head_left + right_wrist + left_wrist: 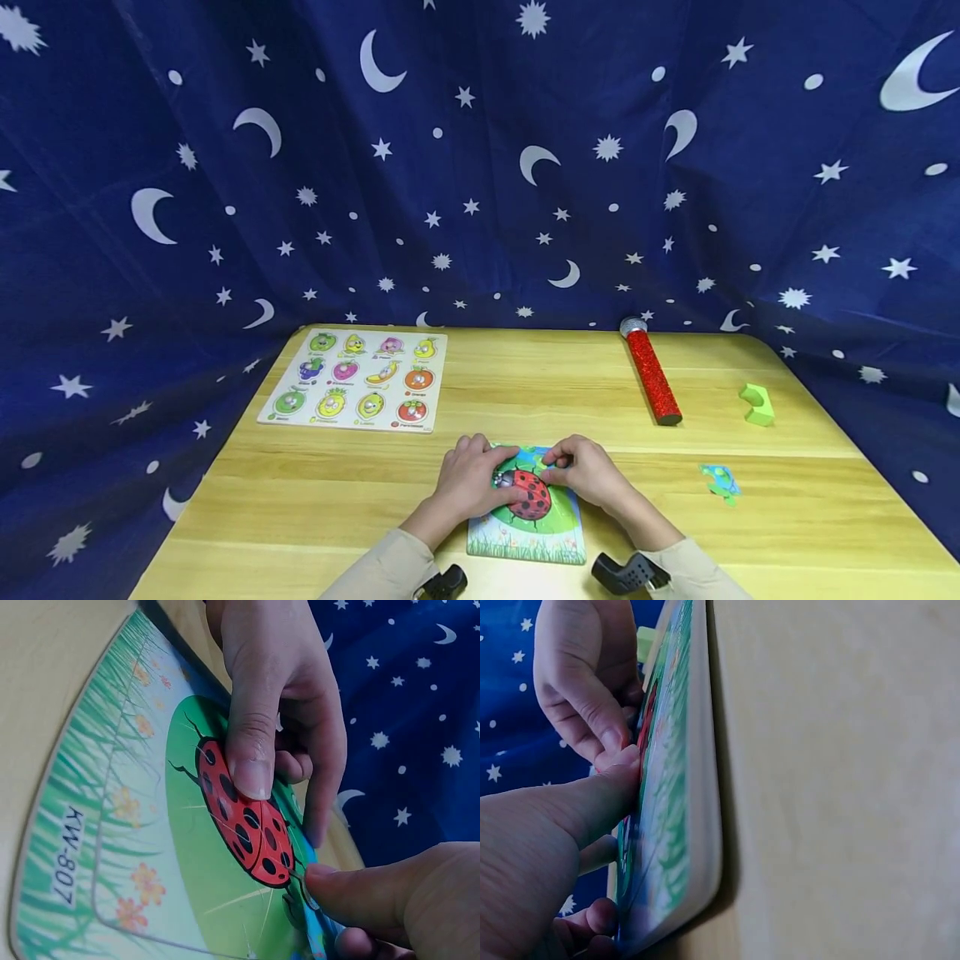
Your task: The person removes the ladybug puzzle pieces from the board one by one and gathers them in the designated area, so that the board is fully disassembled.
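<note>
Toward the middle of the surface's near edge, the puzzle lay beneath both grips. The left hand spread over its far left corner, thumb pressing the ladybug; the right hand's thumb and forefinger nearly met over its far right part, whether pinching anything I couldn't tell. Its long axis ran near to far, printed grass toward the near edge, ladybug's head pointing left.

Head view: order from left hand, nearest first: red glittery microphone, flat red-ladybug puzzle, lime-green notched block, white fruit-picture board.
1. Ladybug puzzle: under left hand.
2. Fruit-picture board: back left.
3. Microphone: back, right of centre.
4. Notched block: far right.
</note>
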A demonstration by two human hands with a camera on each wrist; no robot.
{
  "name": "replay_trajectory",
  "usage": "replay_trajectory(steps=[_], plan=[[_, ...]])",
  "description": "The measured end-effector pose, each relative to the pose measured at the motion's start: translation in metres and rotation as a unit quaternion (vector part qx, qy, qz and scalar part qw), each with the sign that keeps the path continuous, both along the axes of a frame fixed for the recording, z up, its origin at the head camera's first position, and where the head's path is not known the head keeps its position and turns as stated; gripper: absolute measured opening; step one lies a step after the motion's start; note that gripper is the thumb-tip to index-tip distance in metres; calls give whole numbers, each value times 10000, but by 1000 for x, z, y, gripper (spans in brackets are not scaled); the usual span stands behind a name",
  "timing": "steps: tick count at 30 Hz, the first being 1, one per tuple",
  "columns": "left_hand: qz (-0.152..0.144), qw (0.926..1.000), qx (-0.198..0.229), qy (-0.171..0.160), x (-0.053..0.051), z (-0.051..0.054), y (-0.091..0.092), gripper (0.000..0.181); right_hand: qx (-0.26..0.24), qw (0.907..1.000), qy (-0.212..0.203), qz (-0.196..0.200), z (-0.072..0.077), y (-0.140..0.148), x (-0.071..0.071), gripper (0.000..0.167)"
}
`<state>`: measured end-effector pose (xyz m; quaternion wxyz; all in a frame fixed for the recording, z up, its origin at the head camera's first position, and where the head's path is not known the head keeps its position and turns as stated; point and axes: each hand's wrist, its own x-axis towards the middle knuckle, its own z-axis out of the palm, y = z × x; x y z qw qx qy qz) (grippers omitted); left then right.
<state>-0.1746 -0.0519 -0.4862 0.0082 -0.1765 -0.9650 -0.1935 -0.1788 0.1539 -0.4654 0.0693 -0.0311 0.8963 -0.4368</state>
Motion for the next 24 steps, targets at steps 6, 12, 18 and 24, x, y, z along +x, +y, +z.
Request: replay_trajectory(steps=[6,12,18,24], plan=[[23,10000,55,19,1,2,0,63,-178,9998,-92,-7,0,1,-1,14],[80,9999,86,10,1,2,1,64,-556,9979,-172,293,-1,6,-3,17],[90,9999,40,-19,1,3,2,64,3,9979,161,623,-4,9,-5,19],[57,10000,34,28,4,5,1,64,510,9924,764,822,-7,8,-4,14]])
